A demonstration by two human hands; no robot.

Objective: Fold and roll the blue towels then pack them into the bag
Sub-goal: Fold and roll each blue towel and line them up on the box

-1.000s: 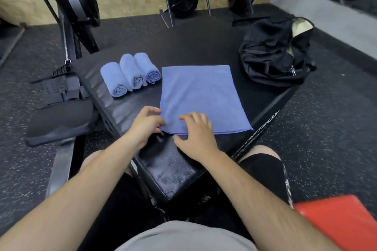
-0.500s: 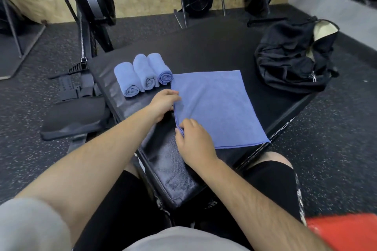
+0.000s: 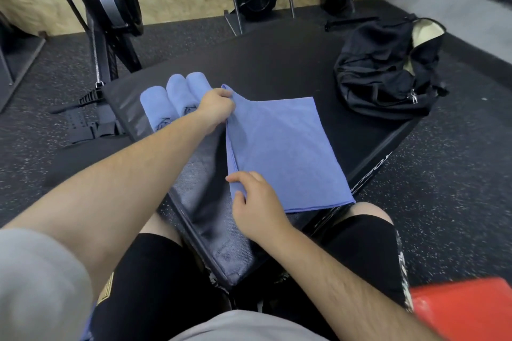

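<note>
Lying on the black padded box (image 3: 277, 63), the flat blue microfibre towel (image 3: 279, 152) has its left edge raised. The left hand (image 3: 217, 108) pinches the far left corner, lifted clear of the surface. The right hand (image 3: 257, 202) pinches the near left corner between thumb and fingers. Three rolled blue towels (image 3: 171, 97) lie side by side just beyond the left hand, partly hidden by it. The black fabric duffel bag (image 3: 388, 75), open with pale lining showing, rests at the box's far right, apart from the towel.

A flat blue towel (image 3: 282, 152), its left edge lifted, lies between three rolled towels (image 3: 177, 94) and the open black bag (image 3: 382, 75).
</note>
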